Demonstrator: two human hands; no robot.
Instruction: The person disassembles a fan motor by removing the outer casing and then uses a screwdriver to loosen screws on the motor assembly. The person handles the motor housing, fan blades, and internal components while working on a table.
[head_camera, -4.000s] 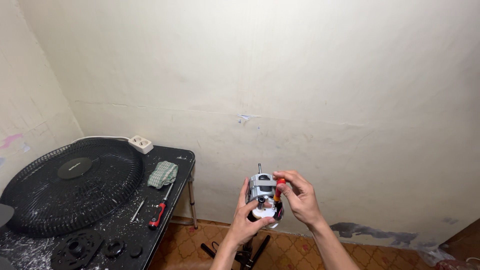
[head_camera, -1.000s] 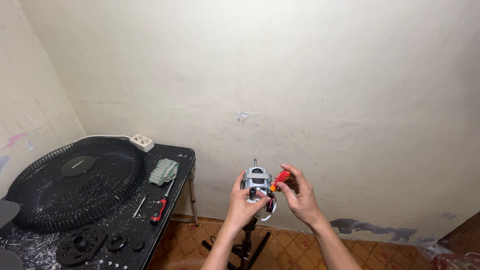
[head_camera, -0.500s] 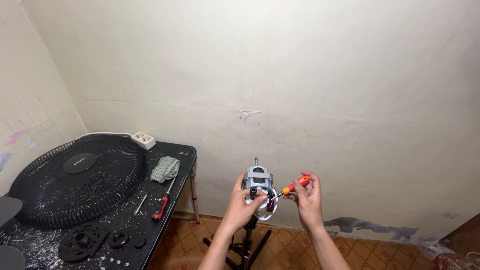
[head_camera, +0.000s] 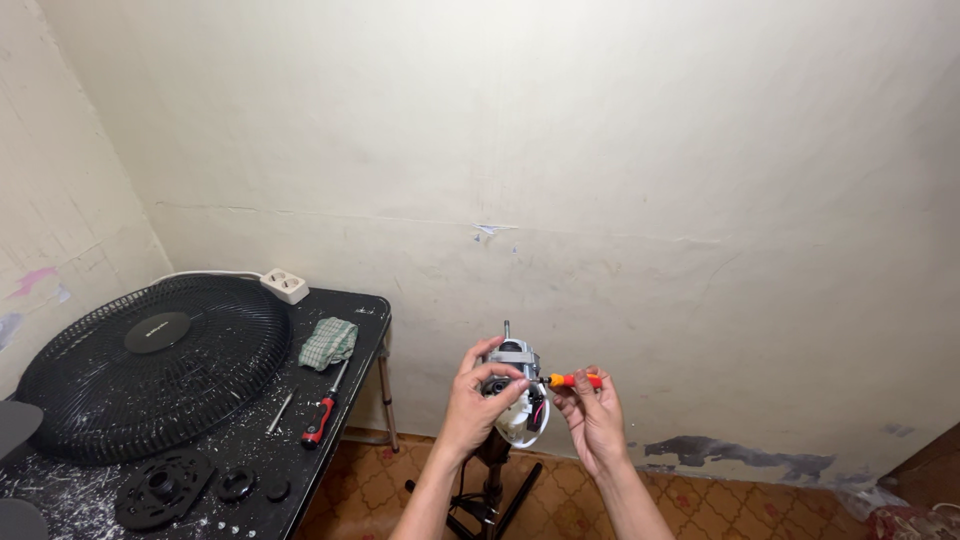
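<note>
While the black counter (head_camera: 360, 305) bears the round, ribbed fan grille (head_camera: 150, 365), a checked cloth (head_camera: 328, 342) and a red-handled screwdriver (head_camera: 320, 418), we hold the grey metal fan motor (head_camera: 512, 380) atop its black stand (head_camera: 490, 490), before the pale wall. Our left hand (head_camera: 475, 400) clasps the motor's housing; our right hand (head_camera: 590, 415) pinches a small orange screwdriver (head_camera: 575, 380), tip at the motor's side. We should keep the tip square and the motor braced.

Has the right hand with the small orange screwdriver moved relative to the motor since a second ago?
Yes. The right hand drew back to the right of the motor; the screwdriver now lies level, its tip at the motor's side.
</note>
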